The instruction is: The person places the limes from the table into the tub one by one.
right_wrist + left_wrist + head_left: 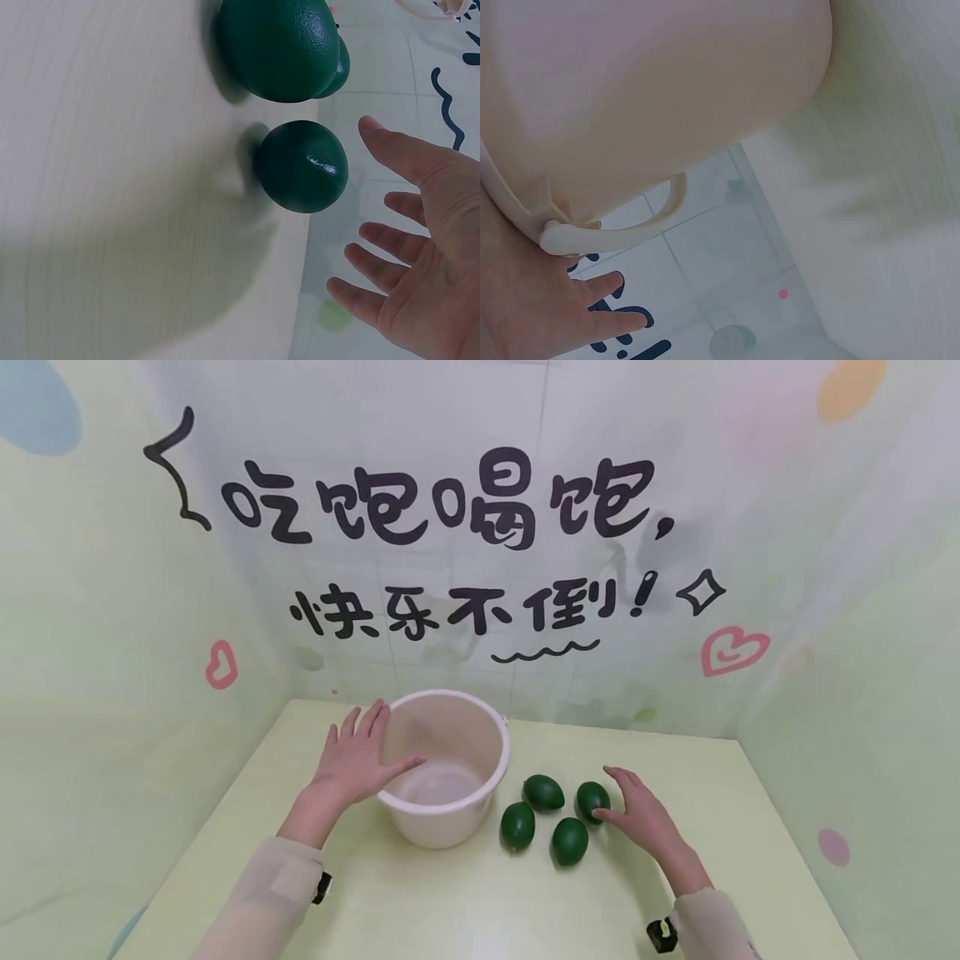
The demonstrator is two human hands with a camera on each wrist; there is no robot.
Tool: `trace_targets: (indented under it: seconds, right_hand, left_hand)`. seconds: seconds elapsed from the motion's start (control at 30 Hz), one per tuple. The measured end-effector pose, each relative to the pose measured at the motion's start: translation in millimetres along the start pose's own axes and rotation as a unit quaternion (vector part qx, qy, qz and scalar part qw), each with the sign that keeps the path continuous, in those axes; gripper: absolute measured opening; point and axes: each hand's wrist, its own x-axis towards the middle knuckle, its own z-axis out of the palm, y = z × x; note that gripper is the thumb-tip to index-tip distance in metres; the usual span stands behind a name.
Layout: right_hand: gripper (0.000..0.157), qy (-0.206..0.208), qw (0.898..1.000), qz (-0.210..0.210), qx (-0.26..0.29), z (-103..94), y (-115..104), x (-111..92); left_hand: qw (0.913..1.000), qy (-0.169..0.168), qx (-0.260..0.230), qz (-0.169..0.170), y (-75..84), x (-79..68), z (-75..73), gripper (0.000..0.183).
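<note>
A pinkish-white plastic bucket [442, 828] stands upright at the table's middle left. My left hand [356, 764] is at its left rim, fingers spread and thumb reaching over the opening. In the left wrist view the hand [525, 300] lies beside the bucket's pale handle [622, 234]. Several glossy dark green lime-shaped fruits lie right of the bucket, among them a left one [517, 827], a rear one [543, 792] and a front one [570, 842]. Over the rightmost fruit [594, 797] hovers my right hand [645, 818], fingers loosely extended, a gap showing in the right wrist view.
The pale wooden table [465, 910] ends at a printed curtain [480, 677] behind the bucket, with curtain sides to left and right. A black wrist strap piece [662, 935] shows under the right sleeve [712, 922], another [322, 887] by the left sleeve.
</note>
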Motion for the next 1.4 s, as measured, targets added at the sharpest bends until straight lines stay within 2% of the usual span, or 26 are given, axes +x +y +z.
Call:
trace_targets:
  seconds: [1.03, 1.4]
  right_hand:
    - [0.071, 0.0, 0.998, 0.03, 0.048, 22.4, 10, 2]
    - [0.073, -0.001, 0.997, 0.04, 0.062, 28.8, 12, 0]
  left_hand:
    - [0.9997, 0.02, -0.011, 0.0, -2.8, -3.9, 5.7, 0.11]
    - [0.9998, 0.018, -0.011, -0.001, -3.3, -2.6, 6.8, 0.11]
